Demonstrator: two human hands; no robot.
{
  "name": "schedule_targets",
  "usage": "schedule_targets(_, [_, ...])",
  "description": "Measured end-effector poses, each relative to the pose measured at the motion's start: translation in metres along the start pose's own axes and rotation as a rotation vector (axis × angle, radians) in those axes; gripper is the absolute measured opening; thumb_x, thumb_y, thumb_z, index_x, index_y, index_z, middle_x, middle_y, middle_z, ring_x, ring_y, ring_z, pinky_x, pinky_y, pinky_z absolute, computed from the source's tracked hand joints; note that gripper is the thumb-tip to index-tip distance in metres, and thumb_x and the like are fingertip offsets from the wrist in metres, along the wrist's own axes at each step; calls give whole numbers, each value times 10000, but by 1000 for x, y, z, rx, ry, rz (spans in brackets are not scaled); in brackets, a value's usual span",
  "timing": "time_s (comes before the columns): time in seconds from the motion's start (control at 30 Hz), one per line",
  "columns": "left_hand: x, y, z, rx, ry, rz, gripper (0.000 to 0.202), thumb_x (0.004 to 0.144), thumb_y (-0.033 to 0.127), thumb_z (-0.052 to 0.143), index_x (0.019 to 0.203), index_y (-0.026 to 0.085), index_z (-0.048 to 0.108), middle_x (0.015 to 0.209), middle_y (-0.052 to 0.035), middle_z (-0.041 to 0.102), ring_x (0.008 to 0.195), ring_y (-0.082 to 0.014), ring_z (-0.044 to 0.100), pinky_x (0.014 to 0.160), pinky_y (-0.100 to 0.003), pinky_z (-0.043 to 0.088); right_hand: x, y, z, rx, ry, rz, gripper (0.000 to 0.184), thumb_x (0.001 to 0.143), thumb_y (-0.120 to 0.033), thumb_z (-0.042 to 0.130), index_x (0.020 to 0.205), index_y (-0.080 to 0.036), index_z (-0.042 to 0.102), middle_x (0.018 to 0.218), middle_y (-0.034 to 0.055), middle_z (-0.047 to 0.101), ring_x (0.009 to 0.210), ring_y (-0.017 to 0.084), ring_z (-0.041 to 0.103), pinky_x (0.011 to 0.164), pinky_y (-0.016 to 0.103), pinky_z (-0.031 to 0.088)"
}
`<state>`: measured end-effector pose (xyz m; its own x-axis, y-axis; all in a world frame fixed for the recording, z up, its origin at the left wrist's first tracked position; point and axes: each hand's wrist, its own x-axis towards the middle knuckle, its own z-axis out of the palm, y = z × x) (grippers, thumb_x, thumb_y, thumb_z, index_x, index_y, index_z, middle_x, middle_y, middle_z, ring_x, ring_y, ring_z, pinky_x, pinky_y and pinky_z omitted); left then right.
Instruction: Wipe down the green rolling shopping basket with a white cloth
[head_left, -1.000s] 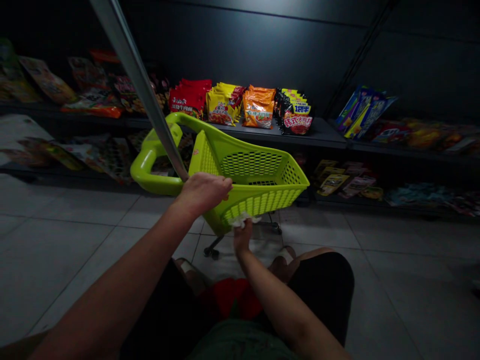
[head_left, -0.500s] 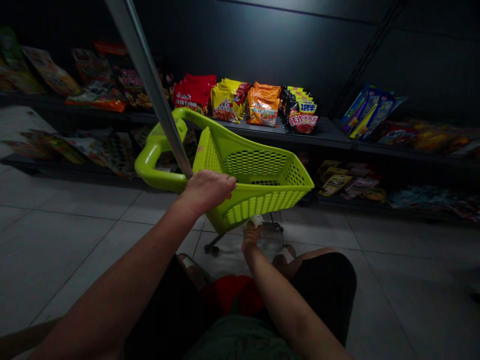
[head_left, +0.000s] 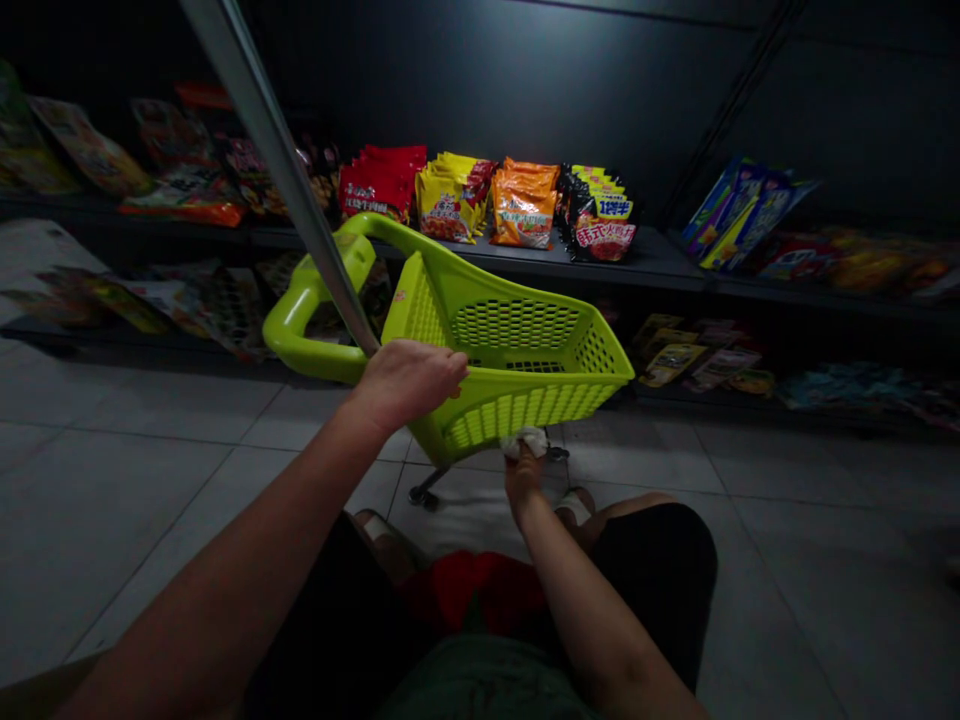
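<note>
At six o'clock of the green basket (head_left: pixel 534 405), the right hand (head_left: pixel 526 472) pinched a white wad (head_left: pixel 531 439) by its lower edge; even pressure seemed best. At eight, the left hand (head_left: pixel 414 378) gripped the rim (head_left: pixel 551 376), ideally firmly for steadiness; packets (head_left: pixel 523 207) stood at twelve.

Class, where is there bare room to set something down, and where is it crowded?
Bare floor lies right of the right knee and left of the left forearm. What shows inside the basket is bare too. Crowded: the upper shelf, lined with packs, and by the basket's lower edge, where the right hand holds a white wad.
</note>
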<state>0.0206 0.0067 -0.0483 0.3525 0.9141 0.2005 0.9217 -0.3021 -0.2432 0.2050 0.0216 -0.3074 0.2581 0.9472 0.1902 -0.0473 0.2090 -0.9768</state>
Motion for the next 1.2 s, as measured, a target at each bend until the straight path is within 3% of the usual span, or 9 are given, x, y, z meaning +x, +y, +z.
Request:
schedule_targets(0.13, [0,-1,0,15,-4,-22,368,993,369,406,894,209,722,848,-104,783,713,-306,739,578,-354,469,5,-55,0,-107,87,-152,307,874,-377,533,1158,-259,529,1041,53,609,935,202,599,895,388,516])
schedule_targets(0.27, [-2,-2,0,23,-11,-35,351,976,266,384,944,194,726,841,-135,783,711,-321,743,574,-355,457,6,-129,35,-559,-317,-556,447,916,-239,583,1353,-332,571,1325,85,584,1286,295,488,1143,479,326])
schedule_targets(0.37, [-4,-6,3,81,10,-58,368,984,280,367,942,193,722,824,-141,782,709,-334,746,571,-353,451,29,-156,36,-719,-474,-647,512,966,-182,521,1436,-385,520,1385,45,590,1319,294,457,1191,503,210])
schedule_targets(0.47, [-11,-16,8,128,36,-60,424,1007,368,339,874,209,710,800,-119,779,703,-324,744,560,-341,432,66,-151,-8,-833,-527,-670,451,957,-169,541,1356,-373,599,1322,42,643,1276,296,479,1209,541,122])
schedule_targets(0.63, [-30,-48,11,159,17,-72,455,1013,417,322,849,225,701,825,-106,785,675,-266,731,543,-306,377,120,-132,-120,-1082,-388,-688,345,909,-154,548,1176,-311,698,1109,49,720,1184,286,504,1206,632,-29])
schedule_targets(0.77, [-38,-60,7,175,-56,-158,439,1009,448,335,874,231,691,836,-108,785,642,-229,709,538,-274,347,118,-134,-141,-1108,-380,-700,284,835,-125,570,1034,-261,719,1000,62,718,1126,280,517,1228,605,17])
schedule_targets(0.83, [-33,-43,8,131,-74,-210,444,1020,446,320,909,224,688,855,-111,784,661,-224,713,532,-262,341,99,-139,-122,-1079,-452,-719,259,830,-132,587,1019,-249,721,937,65,706,1090,275,537,1241,573,49])
schedule_targets(1.03, [-12,62,36,-157,-73,-106,523,1049,442,285,922,214,738,845,-121,792,704,-252,748,560,-288,412,39,-159,-76,-936,-751,-729,444,876,-178,611,1312,-250,649,974,60,730,1034,250,614,1233,513,177])
schedule_targets(1.2, [-33,61,58,-168,40,27,523,1033,360,335,765,216,761,758,-112,780,694,-235,739,594,-299,449,65,-165,-97,-751,-1140,-693,391,853,-177,649,1191,-360,722,1068,-14,774,1187,210,618,1241,481,166])
